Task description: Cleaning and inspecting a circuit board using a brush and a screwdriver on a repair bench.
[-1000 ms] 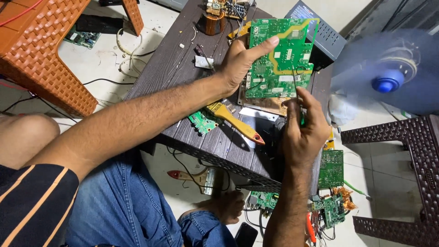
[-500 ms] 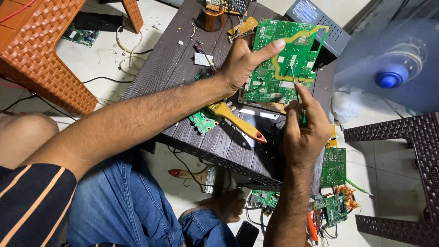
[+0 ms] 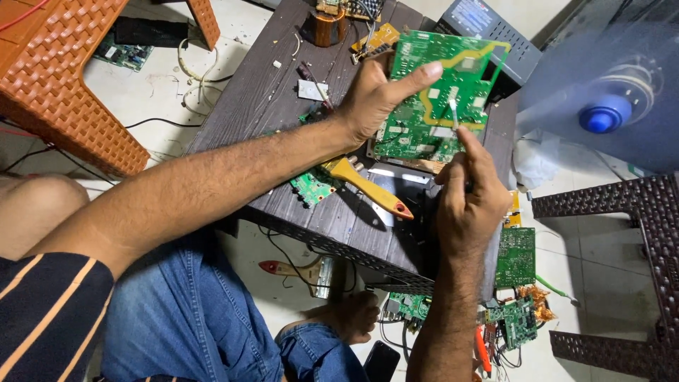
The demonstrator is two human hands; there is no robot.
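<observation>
Sitting low w/ knees in blue jeans (image 3: 177,318) nearest the camera, the person works over a dark wood-grain table (image 3: 262,92). Right hand (image 3: 470,201) comes up from below, fingers pinched on a thin white stick-like tool (image 3: 453,113); can't tell exactly what it is, maybe a swab or small brush. Its tip touches the face of the green circuit board (image 3: 442,95). Left hand (image 3: 378,95) grips that board by its left edge, thumb behind, index finger stretched across the front, holding it tilted up above the table's far right part.

On the table just below the board: a yellow-handled brush (image 3: 368,187) and a small green board piece (image 3: 311,187). Farther back, a copper-wound coil (image 3: 327,28). Right of the table, a blue fan (image 3: 601,99), blades blurred. More boards lie on the floor nr the right forearm.

To do this well, IMO: keep the board braced steady w/ the left grip, use light short strokes, keep fingers off the traces, and watch fan draught on loose bits.
</observation>
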